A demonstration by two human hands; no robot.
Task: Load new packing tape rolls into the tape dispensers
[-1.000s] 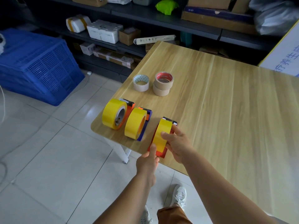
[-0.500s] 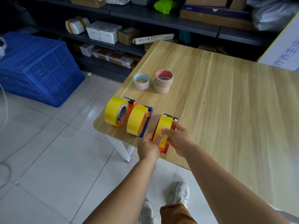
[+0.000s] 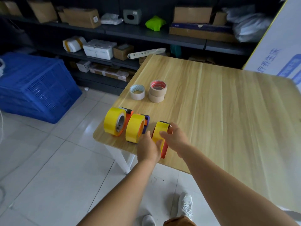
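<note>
While both hands (image 3: pixel 162 141) clasp yellow tape (image 3: pixel 159 132), labels unreadable

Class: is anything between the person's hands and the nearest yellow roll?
Nothing visible. The left hand and right hand are on either side of the yellow roll, which sits in its red dispenser. The other two loaded dispensers stand left of it.

I've got just the one view here, the head camera, wide-angle, riding high and tipped steeply forward and down. The wooden table (image 3: pixel 219 111) runs from centre out to 3 o'clock, its near corner close below the lens. Both forearms come in from 6 o'clock, so the camera sits right above them. Shelving (image 3: pixel 146 35) stretches across 12 o'clock, well back. Floor tiles (image 3: pixel 48 168) fill 7 to 9 o'clock, straight lines bowing toward the edges.
</note>
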